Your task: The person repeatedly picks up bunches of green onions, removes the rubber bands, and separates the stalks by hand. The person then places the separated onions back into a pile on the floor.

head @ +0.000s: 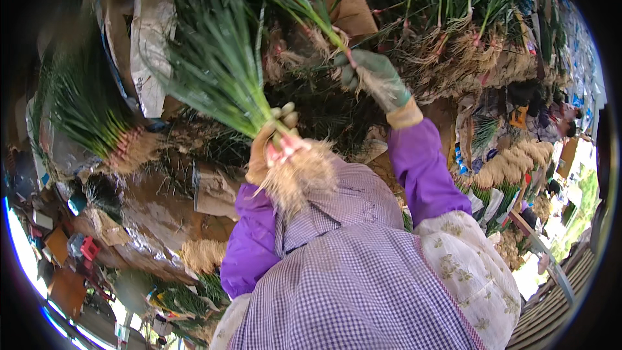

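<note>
My left hand (260, 155), in a tan-palmed work glove, grips a thick bunch of spring onions (248, 99) just above their pinkish bulbs. The pale roots hang towards my checked apron, and the leaves fan out to the upper left. Up and to the right, my right hand (381, 78), in a green and tan glove, holds a spring onion stalk (335, 36) close to its root end. The exact number of stalks in that hand is hard to tell. Loose spring onions (461, 34) with tangled, soil-coloured roots lie beyond it.
A stacked bundle of spring onions (97, 133) rests at the left. Brown paper (350, 5) and a pale sack (151, 34) lie among the leaves. Rows of rooted bunches (510, 165) stand at the right, near another person (559, 119). A red plastic object (89, 249) is at lower left.
</note>
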Tool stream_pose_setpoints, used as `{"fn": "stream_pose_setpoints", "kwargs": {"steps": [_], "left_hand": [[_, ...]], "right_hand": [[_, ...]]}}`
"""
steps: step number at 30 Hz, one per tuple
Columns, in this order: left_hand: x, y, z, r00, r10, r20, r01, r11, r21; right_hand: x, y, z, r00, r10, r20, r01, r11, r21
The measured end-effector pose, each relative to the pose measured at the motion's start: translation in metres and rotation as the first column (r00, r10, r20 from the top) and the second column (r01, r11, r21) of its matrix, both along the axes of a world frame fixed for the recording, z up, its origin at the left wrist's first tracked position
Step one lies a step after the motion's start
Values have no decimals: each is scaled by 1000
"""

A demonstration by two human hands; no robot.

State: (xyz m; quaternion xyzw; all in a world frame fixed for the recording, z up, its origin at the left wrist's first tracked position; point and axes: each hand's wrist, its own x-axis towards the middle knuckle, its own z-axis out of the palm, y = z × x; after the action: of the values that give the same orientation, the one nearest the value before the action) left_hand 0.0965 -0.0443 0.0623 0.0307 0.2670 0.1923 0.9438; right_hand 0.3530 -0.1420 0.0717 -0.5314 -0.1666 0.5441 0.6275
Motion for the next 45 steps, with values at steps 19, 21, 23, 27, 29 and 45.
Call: {"fn": "stream_pose_setpoints", "kwargs": {"steps": [19,21,23,27,29,45], "left_hand": [[-22,1,-41,981,-37,-192,24,997,-68],[-19,-1,-28,976,-18,-217,10,999,-38],[-10,-7,-22,956,-42,-289,22,997,-69],[-3,-10,-31,925,-17,-379,39,998,50],[5,-10,-32,898,-80,-432,78,997,-22],[20,-14,-37,947,24,-319,-52,996,-78]], "right_hand": [[-93,61,-37,938,117,-325,-303,733,-609],[-101,67,-43,954,54,-296,-234,751,-618],[-105,66,-56,869,19,-495,-265,861,-433],[-123,53,-16,996,-89,13,85,878,-471],[-131,40,-15,940,-93,329,214,909,-356],[-103,45,-31,934,-333,129,357,850,-387]]}}
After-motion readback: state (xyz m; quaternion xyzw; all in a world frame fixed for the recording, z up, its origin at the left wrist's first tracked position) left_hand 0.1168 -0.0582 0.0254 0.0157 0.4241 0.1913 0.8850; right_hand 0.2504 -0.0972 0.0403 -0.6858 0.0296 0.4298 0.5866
